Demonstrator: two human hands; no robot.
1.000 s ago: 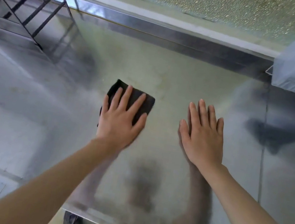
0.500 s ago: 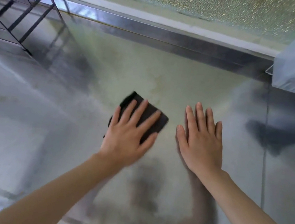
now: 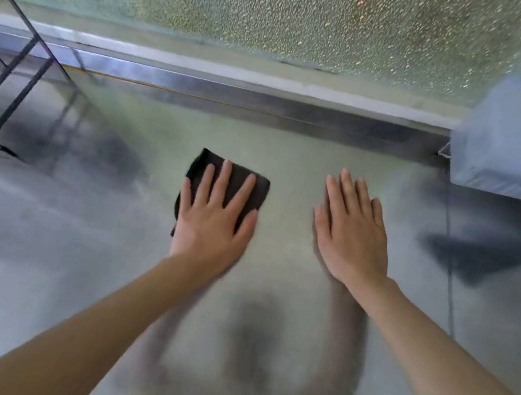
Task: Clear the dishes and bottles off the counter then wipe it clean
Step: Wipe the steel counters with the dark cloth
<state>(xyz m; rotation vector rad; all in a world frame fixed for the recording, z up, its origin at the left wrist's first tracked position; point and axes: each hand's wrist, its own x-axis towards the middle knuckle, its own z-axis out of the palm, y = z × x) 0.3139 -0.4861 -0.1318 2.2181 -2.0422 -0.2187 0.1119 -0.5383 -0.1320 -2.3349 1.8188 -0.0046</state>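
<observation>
A folded dark cloth lies flat on the shiny steel counter, a little left of the middle. My left hand presses down on it with straight, spread fingers; the cloth's far edge shows past my fingertips. My right hand rests flat on the bare counter to the right of the cloth, fingers straight and together, holding nothing. No dishes or bottles are in view on this stretch of the counter.
A dark wire rack stands at the back left. A grey-blue covered box with a green label sits at the back right. A steel upstand and frosted glass close off the back.
My left hand has slid the cloth to the right and then away from me, toward the back. My right hand has stayed flat in much the same spot.
</observation>
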